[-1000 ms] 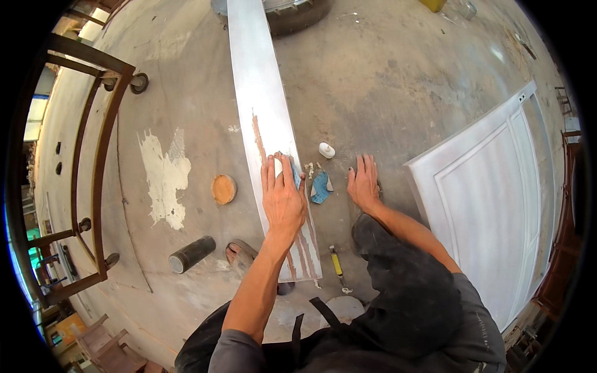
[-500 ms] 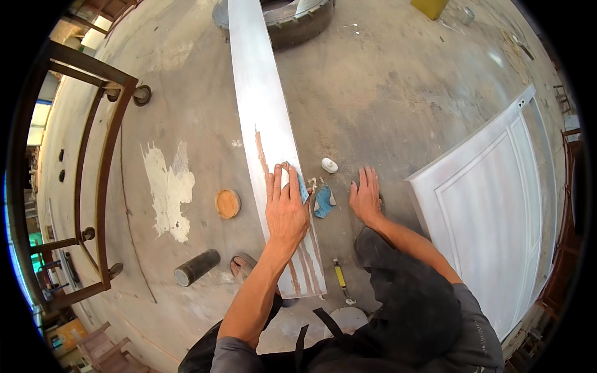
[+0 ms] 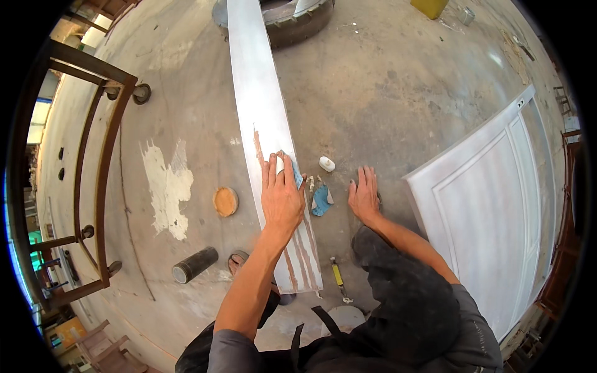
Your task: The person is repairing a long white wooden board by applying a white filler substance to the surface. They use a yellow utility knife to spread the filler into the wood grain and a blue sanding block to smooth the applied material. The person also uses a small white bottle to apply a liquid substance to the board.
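Note:
A long white board (image 3: 258,87) runs away from me, with brown patches and streaks on its near part. My left hand (image 3: 283,199) lies on it, fingers closed over a folded blue-and-white sheet (image 3: 296,174) that looks like sandpaper. Most of the sheet is hidden under the palm and fingers. My right hand (image 3: 365,194) is by my right knee, fingers stretched forward, holding nothing. Between the hands, a crumpled blue piece (image 3: 321,200) of similar sheet lies on the floor. Just beyond it sits a small white rounded object (image 3: 327,163).
A white panelled door (image 3: 485,211) lies at right. Left of the board are a round tub of tan paste (image 3: 225,201) and a dark cylinder (image 3: 195,265). A yellow-handled scraper (image 3: 337,274) lies near my knee. A wheeled frame (image 3: 115,143) stands far left; a tyre (image 3: 301,28) lies under the board's far end.
My left hand has slid slightly farther along the board with the sheet beneath it. My right hand has stayed by the knee. The whole view has shifted a little.

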The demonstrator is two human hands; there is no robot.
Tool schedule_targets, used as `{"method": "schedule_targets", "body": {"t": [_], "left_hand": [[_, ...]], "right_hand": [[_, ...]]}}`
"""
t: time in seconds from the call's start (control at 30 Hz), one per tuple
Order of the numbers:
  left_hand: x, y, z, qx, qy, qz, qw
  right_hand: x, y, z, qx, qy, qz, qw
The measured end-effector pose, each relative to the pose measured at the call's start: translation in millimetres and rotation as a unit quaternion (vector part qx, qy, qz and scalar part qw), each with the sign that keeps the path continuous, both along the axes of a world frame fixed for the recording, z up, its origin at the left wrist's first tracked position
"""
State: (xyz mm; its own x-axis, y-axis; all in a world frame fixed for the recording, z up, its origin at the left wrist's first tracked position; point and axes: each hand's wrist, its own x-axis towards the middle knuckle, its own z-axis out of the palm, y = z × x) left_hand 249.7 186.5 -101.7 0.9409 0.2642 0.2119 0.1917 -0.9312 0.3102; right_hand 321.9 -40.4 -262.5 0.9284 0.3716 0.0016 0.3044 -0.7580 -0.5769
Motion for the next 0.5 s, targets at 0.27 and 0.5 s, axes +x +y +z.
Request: {"method": "schedule_targets", "body": {"t": [0.27,0.5], "left_hand": [[5.6,7.1,21.2,-0.001,-0.007,-0.001,1.0],[-233.3,-124.9,59.1,-0.159,0.179,-0.044,0.97]], "right_hand": [[6.1,8.3,0.5,-0.009,0.004,0.009,1.0],[1.6,1.2,-7.2,-0.021,-0.011,0.005,1.0]]}}
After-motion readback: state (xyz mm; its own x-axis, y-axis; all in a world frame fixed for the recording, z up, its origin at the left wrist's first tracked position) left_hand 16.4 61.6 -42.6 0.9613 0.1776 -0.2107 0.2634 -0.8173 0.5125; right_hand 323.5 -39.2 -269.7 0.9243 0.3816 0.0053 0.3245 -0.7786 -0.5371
